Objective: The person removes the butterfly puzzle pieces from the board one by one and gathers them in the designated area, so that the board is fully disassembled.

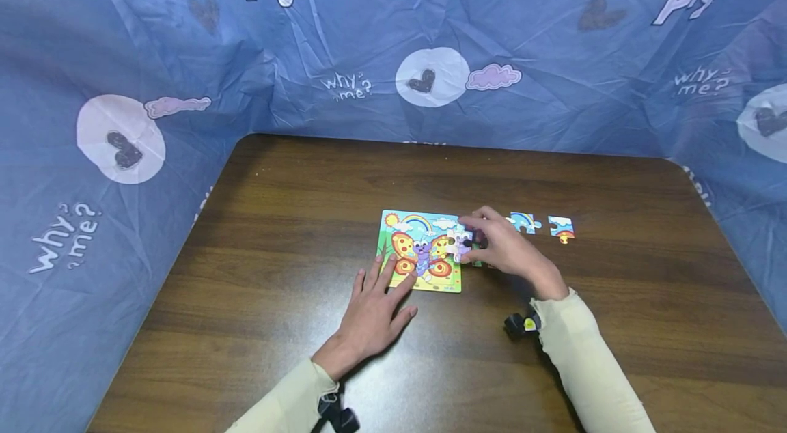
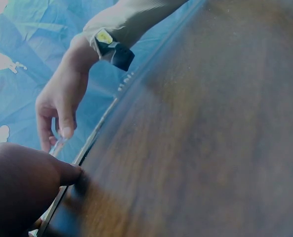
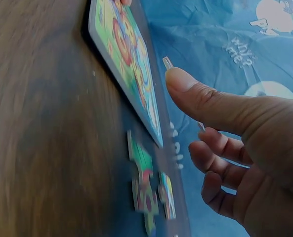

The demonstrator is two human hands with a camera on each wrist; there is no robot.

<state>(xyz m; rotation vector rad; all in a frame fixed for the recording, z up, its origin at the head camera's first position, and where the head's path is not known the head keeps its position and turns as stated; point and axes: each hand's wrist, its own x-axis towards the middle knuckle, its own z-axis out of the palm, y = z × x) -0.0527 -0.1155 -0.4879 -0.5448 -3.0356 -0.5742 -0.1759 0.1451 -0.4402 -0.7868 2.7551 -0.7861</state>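
Observation:
A jigsaw puzzle board (image 1: 451, 276) with a butterfly, a sun and a rainbow lies on the brown table. My left hand (image 1: 374, 315) rests with spread fingers on its lower left part; in the left wrist view this hand (image 2: 22, 182) is dark and close to the camera. Thumb and fingers of my right hand (image 1: 513, 250) pinch a pale jigsaw piece (image 1: 456, 246) over the board's right edge. From the right wrist, the piece (image 3: 167, 62) shows edge-on at the thumb tip, raised above the board; most of it is hidden by the thumb.
Right of the board lie a rainbow piece (image 1: 524, 222) and a piece with a rounded tab (image 1: 561, 227). Closer to the board are a green piece (image 3: 141, 157) and others, partly covered by my right hand in the head view. A blue printed cloth (image 1: 369, 23) hangs behind the table (image 1: 615, 324).

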